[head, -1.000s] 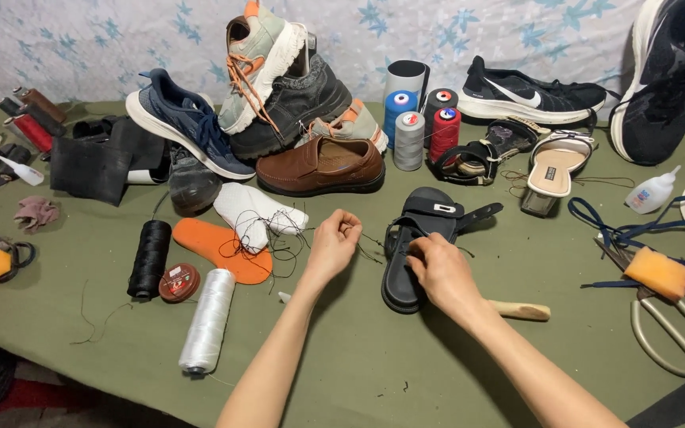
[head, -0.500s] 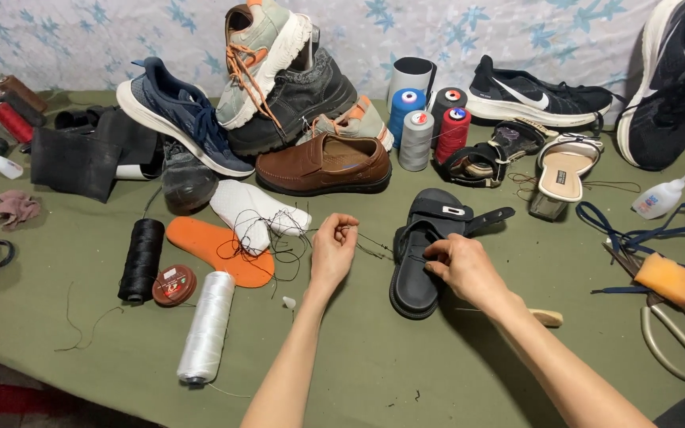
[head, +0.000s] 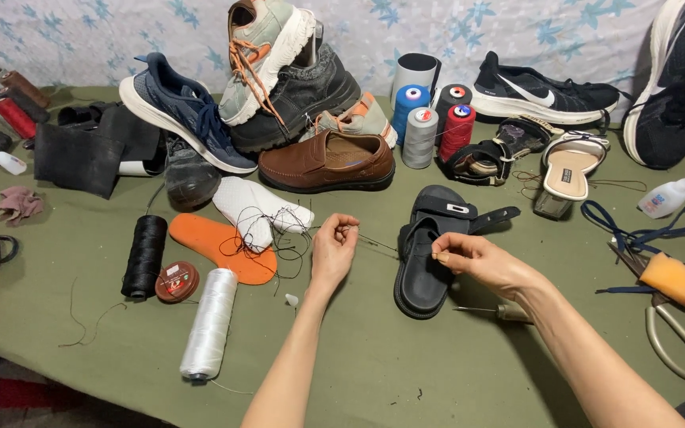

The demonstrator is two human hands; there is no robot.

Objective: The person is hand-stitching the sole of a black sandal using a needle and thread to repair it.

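Both hands are pinching one dark thread (head: 378,244) — my left hand (head: 333,252) closing on its end, my right hand (head: 473,261) clamping it over the black sandal (head: 430,261) on the green table (head: 374,372) — so I'm keeping it taut, I reckon.

Lighting even, bright, diffuse — shadows soft, short beneath objects. No glare. Focus sharp throughout; slight wide-angle stretch at frame edges — corners mildly darker.
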